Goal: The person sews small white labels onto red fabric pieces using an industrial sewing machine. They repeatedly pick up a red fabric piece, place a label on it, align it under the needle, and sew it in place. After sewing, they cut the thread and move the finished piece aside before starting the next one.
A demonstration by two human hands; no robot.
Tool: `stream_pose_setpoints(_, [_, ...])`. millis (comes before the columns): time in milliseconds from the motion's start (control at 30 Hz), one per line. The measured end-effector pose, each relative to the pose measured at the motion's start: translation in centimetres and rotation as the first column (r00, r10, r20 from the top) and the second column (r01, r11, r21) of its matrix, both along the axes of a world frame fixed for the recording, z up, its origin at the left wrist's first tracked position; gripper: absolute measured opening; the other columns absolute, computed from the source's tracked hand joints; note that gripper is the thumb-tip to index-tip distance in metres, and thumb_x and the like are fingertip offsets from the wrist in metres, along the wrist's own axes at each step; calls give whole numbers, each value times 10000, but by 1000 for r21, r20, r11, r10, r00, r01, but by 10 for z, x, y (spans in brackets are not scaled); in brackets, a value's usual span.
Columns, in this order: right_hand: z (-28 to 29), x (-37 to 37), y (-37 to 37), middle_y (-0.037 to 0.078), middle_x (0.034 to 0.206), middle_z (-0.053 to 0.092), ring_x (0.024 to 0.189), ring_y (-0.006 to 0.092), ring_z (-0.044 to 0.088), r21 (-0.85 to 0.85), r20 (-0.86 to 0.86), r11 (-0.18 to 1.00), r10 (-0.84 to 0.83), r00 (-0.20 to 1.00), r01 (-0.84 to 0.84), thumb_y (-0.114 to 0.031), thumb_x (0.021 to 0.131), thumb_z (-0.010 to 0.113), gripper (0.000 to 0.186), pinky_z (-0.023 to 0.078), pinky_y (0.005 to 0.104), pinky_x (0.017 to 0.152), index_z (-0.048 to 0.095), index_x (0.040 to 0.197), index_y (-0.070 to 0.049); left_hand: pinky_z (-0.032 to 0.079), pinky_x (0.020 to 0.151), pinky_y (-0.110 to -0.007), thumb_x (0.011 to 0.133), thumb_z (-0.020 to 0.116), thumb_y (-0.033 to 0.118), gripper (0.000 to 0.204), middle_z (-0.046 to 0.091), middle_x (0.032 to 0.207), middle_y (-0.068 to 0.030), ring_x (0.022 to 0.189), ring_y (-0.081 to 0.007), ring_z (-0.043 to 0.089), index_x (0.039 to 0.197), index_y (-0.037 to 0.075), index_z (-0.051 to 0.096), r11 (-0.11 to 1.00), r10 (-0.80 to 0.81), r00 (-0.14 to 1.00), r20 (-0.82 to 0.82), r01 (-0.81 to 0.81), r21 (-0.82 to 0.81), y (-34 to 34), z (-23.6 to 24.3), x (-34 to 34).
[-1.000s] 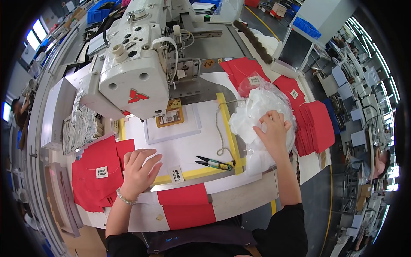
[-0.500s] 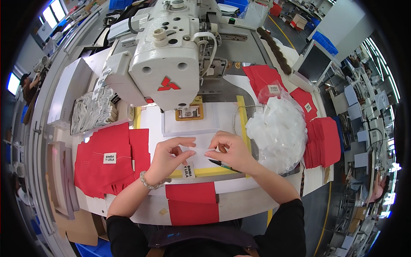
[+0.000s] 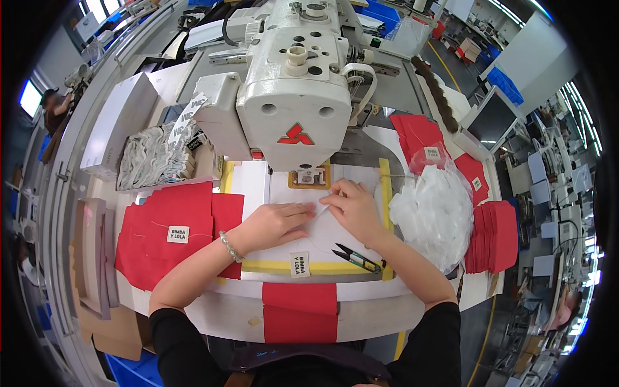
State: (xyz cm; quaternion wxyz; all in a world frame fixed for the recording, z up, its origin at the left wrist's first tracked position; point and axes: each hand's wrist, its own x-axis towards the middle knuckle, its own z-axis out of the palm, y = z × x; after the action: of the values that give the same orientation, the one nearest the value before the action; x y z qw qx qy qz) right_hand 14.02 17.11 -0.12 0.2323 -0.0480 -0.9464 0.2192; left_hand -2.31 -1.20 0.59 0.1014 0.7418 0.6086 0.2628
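My left hand lies over the white sheet with its fingers stretched out, fingertips near a small, thin white piece. Thumb and fingers of my right hand are pinched at the edge of that piece; its exact kind is unclear. Both hands are just in front of the amber-edged clamp frame, under the head of a white sewing machine. Green-and-black thread snips lie below my right hand. A small pale label rests on the yellow tape along the near edge.
Red fabric pieces are piled at left, behind them a box of folded labels. On the right stand a clear bag of white pieces and a red stack. A red panel hangs over the front edge.
Both hands have moved from a raised pinch near the front down onto the sheet, closer to the clamp frame. My left fingers have straightened. The snips now lie fully uncovered.
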Motion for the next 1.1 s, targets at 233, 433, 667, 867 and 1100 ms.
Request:
stream_pose_setpoints(233, [6, 9, 0, 24, 929, 539, 803, 206, 548, 214, 0, 976, 49, 999, -48, -132, 764, 720, 236, 401, 356, 719, 719, 999, -144, 464, 1060, -369, 858, 696, 324, 550, 573, 1343, -143, 1218, -279, 574, 1303, 28, 569, 999, 26, 991, -128, -21, 33, 1, -6, -12])
stream_pose_setpoints(433, [9, 13, -1, 40, 959, 534, 811, 210, 541, 311, 57, 949, 40, 998, -56, -210, 798, 701, 320, 391, 367, 710, 685, 1109, -136, 449, 1069, -367, 886, 649, 403, 585, 565, 1350, -136, 1216, -280, 573, 1322, 26, 547, 1000, 29, 985, -169, -29, 4, 7, -9, -25])
stream_pose_setpoints(667, [9, 9, -2, 61, 969, 531, 833, 227, 532, 336, 94, 942, -10, 996, -22, -245, 822, 679, 396, 390, 374, 710, 646, 1193, -111, 314, 1155, -440, 883, 599, 533, 744, 464, 1426, -209, 1364, -333, 407, 1401, 19, 453, 993, 90, 960, -266, -108, -56, 5, -10, -25])
stream_pose_setpoints(867, [5, 6, -6, 69, 984, 529, 858, 232, 531, 336, 77, 942, -22, 997, -5, -255, 827, 675, 424, 393, 377, 721, 628, 1222, -108, 294, 1153, -474, 858, 636, 529, 777, 455, 1416, -245, 1369, -382, 391, 1407, 16, 440, 977, 196, 940, -279, -211, -24, -2, -7, -18])
stream_pose_setpoints(1100, [3, 7, -6, 68, 1010, 518, 873, 226, 523, 311, 98, 950, -38, 994, 6, -246, 813, 691, 435, 378, 377, 726, 646, 1224, -113, 411, 1067, -450, 845, 699, 415, 627, 557, 1314, -193, 1276, -332, 502, 1309, 26, 536, 983, 165, 964, -206, -178, -44, -5, 11, 3])
